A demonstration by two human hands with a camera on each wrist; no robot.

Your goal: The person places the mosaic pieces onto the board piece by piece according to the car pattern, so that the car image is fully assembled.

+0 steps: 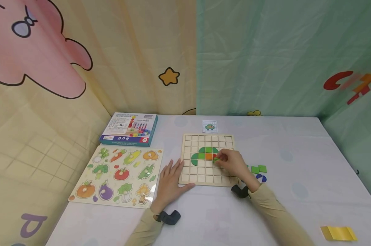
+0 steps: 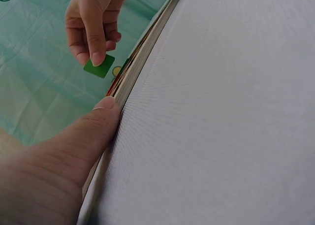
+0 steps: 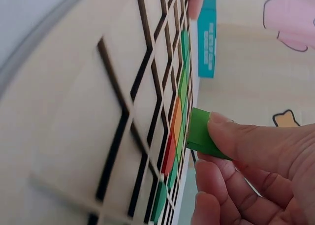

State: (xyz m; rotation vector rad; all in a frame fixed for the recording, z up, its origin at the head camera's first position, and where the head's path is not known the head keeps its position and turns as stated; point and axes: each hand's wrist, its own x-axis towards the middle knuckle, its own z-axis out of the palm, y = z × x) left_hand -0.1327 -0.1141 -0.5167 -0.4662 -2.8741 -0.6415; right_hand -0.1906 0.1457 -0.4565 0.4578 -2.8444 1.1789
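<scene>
My right hand (image 1: 233,163) pinches a green square tile (image 3: 201,132) between thumb and fingers, above the gridded wooden board (image 1: 191,177). In the board's grid lie green squares, rounded dark green pieces (image 1: 194,160), an orange square (image 1: 209,156) and a red piece (image 3: 170,153), partly covered by the right hand in the head view. My left hand (image 1: 170,182) rests at the board's left front corner with fingers spread. Its thumb (image 2: 98,124) touches the board's edge in the left wrist view. Behind the board is a small card (image 1: 210,126) with a coloured picture.
Right of the board lie loose green squares (image 1: 262,168) and blue-and-white pieces (image 1: 261,177), partly behind the right arm. A vegetable puzzle board (image 1: 128,196) lies at the left, a box (image 1: 128,128) behind it. Yellow folded paper (image 1: 338,233) sits near the front right.
</scene>
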